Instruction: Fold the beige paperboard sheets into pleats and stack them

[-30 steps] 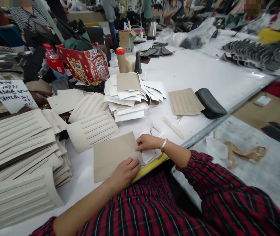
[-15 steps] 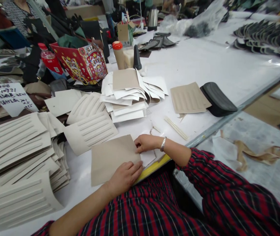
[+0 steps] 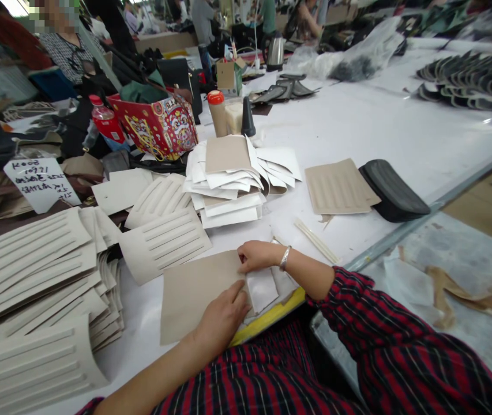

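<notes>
A plain beige sheet (image 3: pixel 198 294), like leather or thin board, lies flat on the white table before me. My right hand (image 3: pixel 258 256), with a silver bracelet at its wrist, pinches the sheet's upper right edge. Over the lower right edge lies my left hand (image 3: pixel 226 311), its fingers bent and drawn together at that edge; the fingertips are partly hidden. Just right of both hands a small white piece (image 3: pixel 262 289) rests near a yellow strip (image 3: pixel 267 318) along the table edge.
Ribbed beige panels (image 3: pixel 33 253) are piled at the left. Behind the sheet stands a stack of folded white-backed pieces (image 3: pixel 228 173). Pale sticks (image 3: pixel 316 241), a ribbed beige panel (image 3: pixel 338 187) and black curved pieces (image 3: pixel 393 190) lie to the right. A red bag (image 3: pixel 159 124) stands farther back.
The camera view has tilted up slightly. My left hand's fingers, flatter before, are now more bent at the sheet's edge. More of the small white piece shows beside my hands.
</notes>
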Demonstrator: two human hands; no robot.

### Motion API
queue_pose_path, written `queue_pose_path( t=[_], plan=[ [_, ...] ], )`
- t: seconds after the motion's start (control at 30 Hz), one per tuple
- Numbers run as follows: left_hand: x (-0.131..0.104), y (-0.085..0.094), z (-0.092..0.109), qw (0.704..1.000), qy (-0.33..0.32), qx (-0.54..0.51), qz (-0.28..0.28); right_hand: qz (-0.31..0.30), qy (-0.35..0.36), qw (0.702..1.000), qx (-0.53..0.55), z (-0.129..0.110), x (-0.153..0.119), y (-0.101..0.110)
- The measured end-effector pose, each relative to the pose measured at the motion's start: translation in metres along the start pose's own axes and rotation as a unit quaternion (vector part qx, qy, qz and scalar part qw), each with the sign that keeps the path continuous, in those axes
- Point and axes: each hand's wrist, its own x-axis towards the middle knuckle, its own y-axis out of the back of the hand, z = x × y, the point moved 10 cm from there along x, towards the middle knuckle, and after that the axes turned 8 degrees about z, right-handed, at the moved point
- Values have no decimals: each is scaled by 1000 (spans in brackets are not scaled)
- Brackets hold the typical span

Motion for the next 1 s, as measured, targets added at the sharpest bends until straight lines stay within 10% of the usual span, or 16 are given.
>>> queue_pose_path(
  t=[0.3, 0.57, 0.73, 0.83, 0.93, 1.0],
  plan=[
    [-1, -8, -10, 995, 47, -12, -89, -22, -64, 995, 80, 29, 21, 6],
    [7, -13, -14, 992, 59, -9, -113, 26, -73, 995, -55, 21, 26, 13],
    [5, 12, -10, 997, 15, -66, -30, 102, -110, 984, -91, 16, 11, 31],
    [-27, 55, -30, 985, 22, -119, 123, 225, -73, 968, -89, -13, -25, 40],
    [-78, 79, -55, 969, 61, -71, 230, 284, 29, 957, -56, -60, -70, 13],
    [-99, 66, -56, 979, 42, -23, 196, 278, 86, 955, -53, -86, -92, -21]
  ],
)
